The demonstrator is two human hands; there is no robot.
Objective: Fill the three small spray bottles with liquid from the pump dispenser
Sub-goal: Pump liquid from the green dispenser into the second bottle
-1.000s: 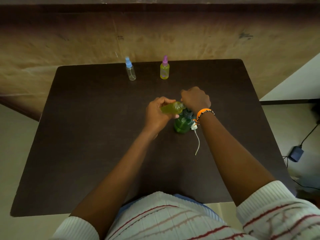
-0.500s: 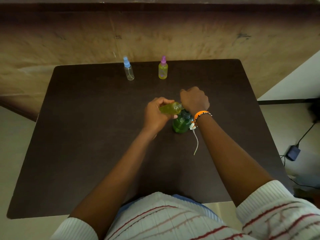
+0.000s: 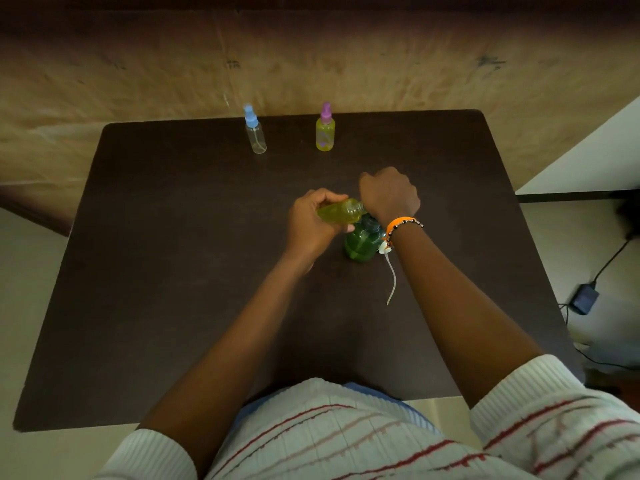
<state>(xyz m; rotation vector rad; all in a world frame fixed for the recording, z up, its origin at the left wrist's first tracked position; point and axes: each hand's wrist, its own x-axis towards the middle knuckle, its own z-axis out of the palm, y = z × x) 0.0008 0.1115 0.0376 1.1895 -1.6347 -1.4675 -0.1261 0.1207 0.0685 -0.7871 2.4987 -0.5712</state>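
Spill risk first — yellow bottle (image 3: 341, 212) tipped nearly flat over bench (image 3: 173, 271) centre, gripped in left hand (image 3: 313, 221), open neck at green pump dispenser (image 3: 363, 240); could miss and run out. Right hand (image 3: 389, 195) curled on pump head, fingers hidden. Loose spray cap (image 3: 388, 268) beside dispenser. Blue-capped bottle (image 3: 255, 133) — looks empty — and purple-capped bottle (image 3: 325, 131) near far edge. No legible writing.

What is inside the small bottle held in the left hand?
Yellow-green liquid shows through the clear small bottle, which the left hand grips tilted above the green pump dispenser. The right hand covers its mouth, so any liquid entering cannot be seen.
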